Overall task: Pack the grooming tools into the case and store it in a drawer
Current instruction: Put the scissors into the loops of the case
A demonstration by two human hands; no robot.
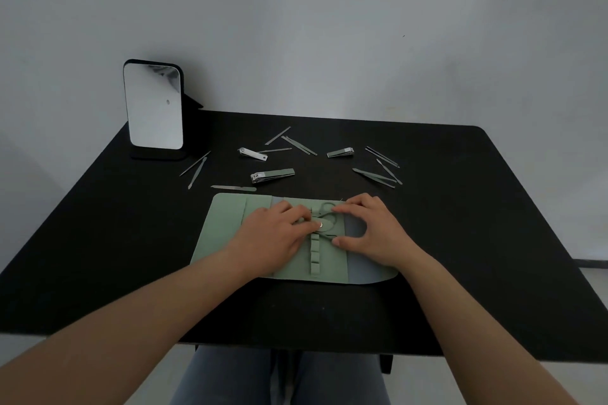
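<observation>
**Scissors go under the snap strap**

I see the case (230, 233) lying open under both hands so its loops face up. My left hand (273, 233) pinches the strap (320, 224); my right hand (371, 230), fingers curled, steadies the scissors (325, 209). Clippers (272, 175) wait beyond my fingertips.

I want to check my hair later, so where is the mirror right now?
In the head view, the mirror stands upright at the far left corner of the black table, by the wall, left of the scattered grooming tools.
</observation>
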